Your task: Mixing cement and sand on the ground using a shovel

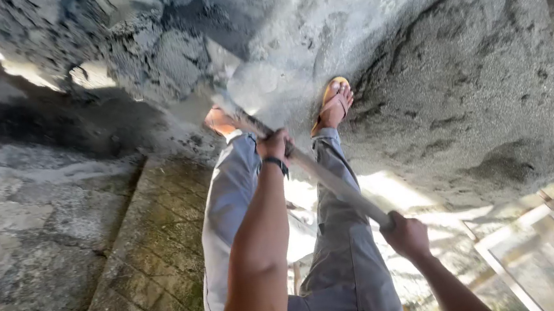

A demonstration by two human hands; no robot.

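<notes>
**Two hands on a shovel handle above a mortar heap**

Where the fingers wrap the shaft, both hands are fully clenched on the shovel handle [331, 184], a pale pole running diagonally through the centre of the frame. The left hand [274, 145] grips it higher in the frame, near the blade end, with a dark wristband just below; the right hand [405, 234] holds the butt end, lower right of centre. The shovel blade [257, 87] rests in wet grey mortar [160, 54] at upper centre. A sandalled foot [335, 103] stands beside it. A sand pile [500, 86] fills the upper right; a paved strip [139, 278] runs along the lower left.
</notes>
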